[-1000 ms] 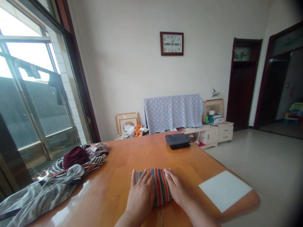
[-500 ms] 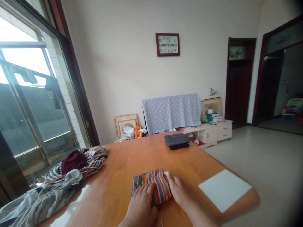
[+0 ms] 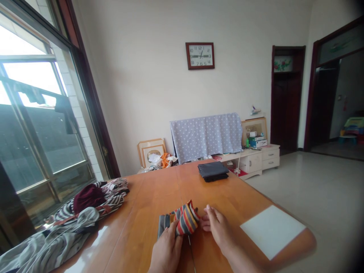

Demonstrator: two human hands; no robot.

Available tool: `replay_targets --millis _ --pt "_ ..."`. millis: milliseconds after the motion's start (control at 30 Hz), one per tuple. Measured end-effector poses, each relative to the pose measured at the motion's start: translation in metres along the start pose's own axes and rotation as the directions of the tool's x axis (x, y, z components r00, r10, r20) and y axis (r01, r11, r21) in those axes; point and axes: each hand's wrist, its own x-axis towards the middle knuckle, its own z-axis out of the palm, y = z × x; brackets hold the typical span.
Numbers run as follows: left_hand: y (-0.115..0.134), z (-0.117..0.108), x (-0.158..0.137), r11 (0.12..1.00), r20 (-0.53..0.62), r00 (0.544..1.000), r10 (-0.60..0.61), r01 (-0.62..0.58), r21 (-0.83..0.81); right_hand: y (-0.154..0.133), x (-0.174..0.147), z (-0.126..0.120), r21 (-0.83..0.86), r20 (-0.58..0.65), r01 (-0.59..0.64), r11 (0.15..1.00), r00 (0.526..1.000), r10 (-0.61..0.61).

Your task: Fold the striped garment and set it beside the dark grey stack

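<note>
A folded striped cloth garment (image 3: 186, 222) in red, grey and yellow lies near the front of the wooden table (image 3: 148, 197). My left hand (image 3: 167, 244) grips its near side, thumb on top and fingers tucked beneath. The garment's right end is lifted and curled over, with open layers showing at that end. Just right of it, my right hand (image 3: 217, 229) holds nothing, its fingers apart and pointing toward the curled end. What exact garment it is, I cannot tell.
Loose clothes (image 3: 91, 201) are heaped along the table's left side. A folded dark stack (image 3: 213, 171) sits near the far edge. A white sheet (image 3: 273, 231) lies at the right corner. Beyond stand a low white cabinet (image 3: 270, 157) and a dotted cloth cover (image 3: 207, 134).
The striped garment went from lying flat under both hands to having its right end raised and curled. My right hand has come off it; my left now grips its near edge.
</note>
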Motion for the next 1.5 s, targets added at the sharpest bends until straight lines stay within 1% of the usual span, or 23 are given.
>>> replay_targets --millis 67,133,167,233,300,367,433,467,533,633,700,767,800,833,900,967,1000,1033,1100,1200,1267,1367,1500 --pt "-0.002 0.002 -0.001 1.0 -0.024 1.0 -0.001 0.001 -0.014 -0.005 -0.002 0.001 -0.004 0.012 -0.085 0.996 0.996 0.085" --pt "-0.002 0.003 -0.003 1.0 -0.037 0.999 0.009 -0.01 -0.019 -0.012 -0.005 0.003 0.002 0.056 -0.212 0.977 0.976 0.211" --pt "-0.002 0.004 -0.003 1.0 -0.044 0.999 0.017 -0.018 -0.019 -0.016 -0.007 0.005 -0.003 0.101 -0.276 0.961 0.956 0.275" --pt "-0.002 0.007 -0.005 0.999 -0.067 0.997 0.043 -0.044 -0.008 -0.024 -0.012 0.011 -0.019 0.216 -0.377 0.926 0.903 0.372" --pt "-0.003 0.009 -0.006 0.995 -0.091 0.991 0.095 -0.093 0.019 -0.03 -0.016 0.018 0.002 0.308 -0.441 0.898 0.854 0.419" --pt "-0.003 0.012 -0.008 0.985 -0.091 0.981 0.169 -0.167 0.033 -0.033 -0.016 0.025 0.067 0.357 -0.483 0.873 0.829 0.431" --pt "-0.005 0.013 -0.009 0.977 -0.081 0.974 0.213 -0.214 -0.006 -0.032 -0.014 0.031 0.116 0.362 -0.49 0.864 0.831 0.422" --pt "-0.006 0.012 -0.009 0.976 -0.085 0.974 0.208 -0.213 -0.052 -0.03 -0.013 0.033 0.114 0.346 -0.482 0.869 0.839 0.42" --pt "-0.01 0.01 -0.009 0.968 -0.112 0.982 0.15 -0.169 -0.185 -0.024 -0.009 0.035 0.075 0.277 -0.453 0.888 0.865 0.418" --pt "-0.025 0.006 -0.007 0.935 -0.201 0.98 -0.005 -0.066 -0.347 -0.014 -0.006 0.036 0.023 0.177 -0.424 0.906 0.893 0.413" --pt "-0.039 0.004 -0.005 0.922 -0.247 0.957 -0.153 0.048 -0.383 -0.009 -0.007 0.036 0.012 0.149 -0.417 0.909 0.899 0.411" --pt "-0.052 0.003 -0.004 0.9 -0.235 0.929 -0.285 0.175 -0.4 -0.007 -0.008 0.036 0.002 0.139 -0.405 0.914 0.905 0.401" --pt "-0.057 0.002 -0.002 0.892 -0.219 0.922 -0.32 0.215 -0.399 -0.006 -0.01 0.036 -0.002 0.138 -0.396 0.918 0.909 0.393" --pt "-0.061 0.0 -0.001 0.893 -0.212 0.92 -0.331 0.232 -0.387 -0.006 -0.011 0.036 -0.005 0.141 -0.387 0.922 0.913 0.384" --pt "-0.061 -0.006 0.005 0.922 -0.238 0.926 -0.293 0.207 -0.328 -0.007 -0.014 0.036 -0.007 0.157 -0.364 0.931 0.919 0.361" --pt "-0.054 -0.014 0.016 0.956 -0.256 0.941 -0.221 0.156 -0.249 -0.008 -0.015 0.036 -0.012 0.171 -0.346 0.938 0.924 0.343" --pt "-0.048 -0.019 0.023 0.967 -0.237 0.954 -0.181 0.129 -0.218 -0.008 -0.016 0.036 -0.015 0.176 -0.339 0.941 0.925 0.337" --pt "-0.042 -0.023 0.032 0.974 -0.194 0.971 -0.141 0.102 -0.2 -0.008 -0.017 0.035 -0.018 0.181 -0.335 0.942 0.926 0.333" --pt "-0.029 -0.029 0.049 0.979 -0.085 0.993 -0.086 0.068 -0.194 -0.008 -0.017 0.035 -0.017 0.188 -0.332 0.943 0.925 0.33" --pt "-0.015 -0.033 0.07 0.98 -0.011 0.998 -0.066 0.063 -0.19 -0.009 -0.018 0.033 -0.005 0.2 -0.327 0.945 0.926 0.321" --pt "-0.011 -0.033 0.079 0.979 0.032 0.997 -0.064 0.069 -0.19 -0.01 -0.018 0.032 0.004 0.204 -0.332 0.943 0.924 0.324" --pt "-0.01 -0.033 0.084 0.976 0.089 0.994 -0.06 0.077 -0.203 -0.012 -0.016 0.03 0.052 0.235 -0.359 0.932 0.912 0.338" --pt "-0.012 -0.035 0.087 0.965 0.121 0.992 -0.043 0.072 -0.251 -0.011 -0.012 0.025 0.159 0.305 -0.399 0.903 0.89 0.339"
